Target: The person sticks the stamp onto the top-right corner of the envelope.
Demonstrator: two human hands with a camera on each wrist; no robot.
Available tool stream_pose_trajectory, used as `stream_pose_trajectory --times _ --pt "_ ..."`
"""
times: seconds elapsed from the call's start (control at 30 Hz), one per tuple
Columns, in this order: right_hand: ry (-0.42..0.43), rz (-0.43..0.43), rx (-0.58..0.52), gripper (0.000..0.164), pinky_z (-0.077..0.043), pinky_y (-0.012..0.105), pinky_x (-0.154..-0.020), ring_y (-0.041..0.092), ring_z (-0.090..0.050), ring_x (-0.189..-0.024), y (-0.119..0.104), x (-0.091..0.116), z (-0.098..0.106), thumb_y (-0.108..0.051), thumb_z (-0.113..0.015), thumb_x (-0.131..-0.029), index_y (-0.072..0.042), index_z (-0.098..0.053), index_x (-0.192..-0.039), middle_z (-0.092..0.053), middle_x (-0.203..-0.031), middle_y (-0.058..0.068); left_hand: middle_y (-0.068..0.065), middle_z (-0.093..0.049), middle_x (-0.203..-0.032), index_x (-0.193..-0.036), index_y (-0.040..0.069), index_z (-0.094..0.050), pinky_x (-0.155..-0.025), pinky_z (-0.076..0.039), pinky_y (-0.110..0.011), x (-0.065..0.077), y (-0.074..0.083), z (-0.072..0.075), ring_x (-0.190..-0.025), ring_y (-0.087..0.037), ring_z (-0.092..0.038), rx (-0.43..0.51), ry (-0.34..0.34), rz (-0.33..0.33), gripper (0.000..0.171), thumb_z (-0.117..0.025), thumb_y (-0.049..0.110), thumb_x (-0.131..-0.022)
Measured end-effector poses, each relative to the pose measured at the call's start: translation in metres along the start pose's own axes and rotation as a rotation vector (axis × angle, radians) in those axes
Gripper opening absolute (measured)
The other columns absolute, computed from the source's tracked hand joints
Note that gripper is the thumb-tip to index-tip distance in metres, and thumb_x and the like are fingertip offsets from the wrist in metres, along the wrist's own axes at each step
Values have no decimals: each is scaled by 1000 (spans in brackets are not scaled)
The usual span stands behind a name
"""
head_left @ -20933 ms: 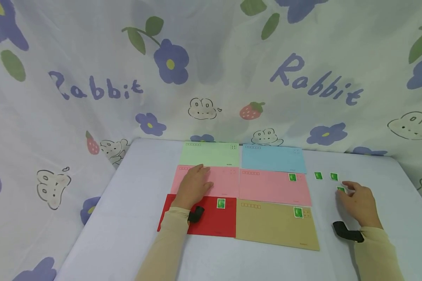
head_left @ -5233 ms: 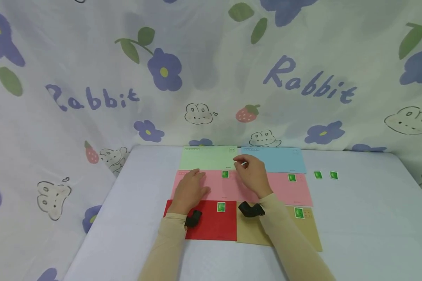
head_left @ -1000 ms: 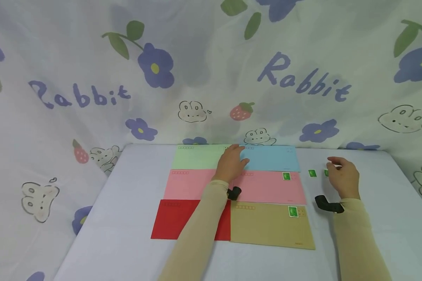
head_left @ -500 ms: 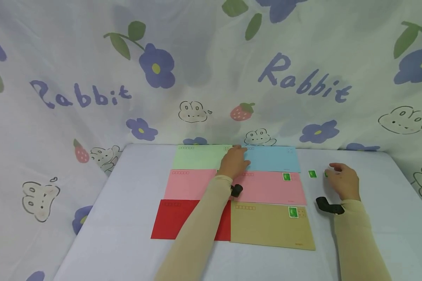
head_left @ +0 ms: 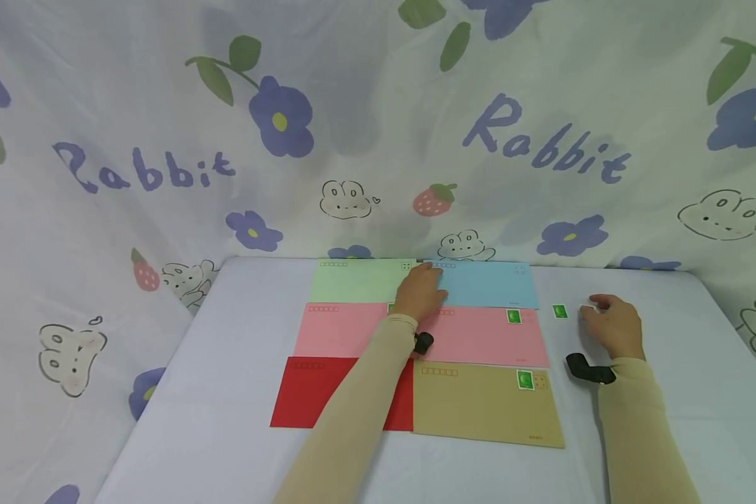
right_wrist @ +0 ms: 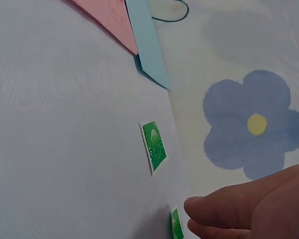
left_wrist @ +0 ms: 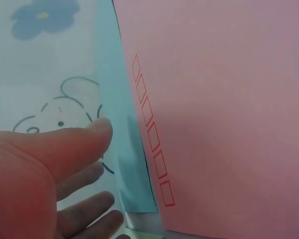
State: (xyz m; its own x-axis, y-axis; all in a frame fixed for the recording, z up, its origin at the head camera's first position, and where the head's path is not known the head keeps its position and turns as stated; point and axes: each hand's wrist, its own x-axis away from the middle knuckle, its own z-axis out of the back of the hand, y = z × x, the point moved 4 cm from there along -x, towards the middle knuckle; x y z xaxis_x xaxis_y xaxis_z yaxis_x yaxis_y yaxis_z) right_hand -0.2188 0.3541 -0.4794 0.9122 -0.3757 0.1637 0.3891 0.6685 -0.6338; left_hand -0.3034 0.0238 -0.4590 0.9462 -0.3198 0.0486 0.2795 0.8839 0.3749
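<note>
My left hand [head_left: 418,290] lies where the green envelope [head_left: 359,281], blue envelope [head_left: 485,283] and pink envelopes meet, its fingers loosely spread; the left wrist view shows the thumb [left_wrist: 84,144] apart from them. Beneath its wrist, a stamp [head_left: 391,308] on the left pink envelope [head_left: 337,332] is mostly covered. At the right, the fingertips of my right hand [head_left: 616,327] are at a small green stamp [right_wrist: 176,224], which they mostly hide in the head view; whether they pinch it is unclear. Another green stamp [head_left: 560,311] lies flat to the left.
The right pink envelope [head_left: 479,343] and the tan envelope [head_left: 479,409] each bear a stamp. A red envelope [head_left: 296,402] lies front left, partly under the left sleeve. White table cloth [head_left: 183,378] surrounds them; a patterned curtain [head_left: 378,126] stands behind.
Over the last second my right hand has lowered slightly and its fingers have come over the right-hand stamp. Earlier, my left hand moved right from the left pink envelope.
</note>
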Motion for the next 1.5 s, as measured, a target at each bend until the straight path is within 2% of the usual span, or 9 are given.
stream_pose_trajectory --times 0.27,0.43,0.77,0.97,1.2,1.5 --pt "15 66 55 49 -41 62 -95 52 -48 -114 -1 1 0 -17 -51 -97 16 -50 -133 -50 -129 38 -9 -52 -149 -138 11 -62 -114 -38 -38 -1 2 -2 -142 -23 -43 1 -5 0 46 -70 26 -95" --pt "17 62 62 49 -41 62 -95 52 -48 -113 -4 3 1 -12 -49 -93 16 -50 -132 -49 -128 38 -8 -51 -150 -138 11 -62 -114 -37 -36 -3 1 -6 -142 -22 -42 -38 -21 -1 46 -69 28 -96" --pt "29 42 76 47 -43 61 -92 49 -48 -109 -4 3 1 -9 -49 -91 17 -52 -130 -50 -124 36 -8 -50 -151 -137 10 -64 -116 -35 -36 -5 0 -10 -143 -22 -40 -103 -35 8 43 -67 28 -97" --pt "48 53 81 46 -43 61 -90 49 -49 -106 -3 3 0 -8 -51 -90 17 -53 -129 -52 -122 36 -10 -52 -149 -129 4 -67 -118 -30 -33 -5 4 -11 -145 -23 -39 -123 -45 -26 37 -66 24 -98" --pt "58 27 61 45 -43 60 -91 48 -50 -108 -3 4 -1 -8 -51 -92 14 -53 -131 -53 -124 35 -13 -52 -148 -122 0 -70 -114 -37 -34 -4 8 -8 -141 -25 -44 -97 -38 -37 30 -68 18 -97" --pt "73 14 20 42 -44 59 -91 48 -53 -109 -2 4 -1 -6 -53 -95 12 -54 -132 -54 -126 34 -17 -50 -149 -129 -3 -65 -113 -39 -35 -7 11 -9 -137 -30 -49 -109 -46 -81 36 -66 15 -98"
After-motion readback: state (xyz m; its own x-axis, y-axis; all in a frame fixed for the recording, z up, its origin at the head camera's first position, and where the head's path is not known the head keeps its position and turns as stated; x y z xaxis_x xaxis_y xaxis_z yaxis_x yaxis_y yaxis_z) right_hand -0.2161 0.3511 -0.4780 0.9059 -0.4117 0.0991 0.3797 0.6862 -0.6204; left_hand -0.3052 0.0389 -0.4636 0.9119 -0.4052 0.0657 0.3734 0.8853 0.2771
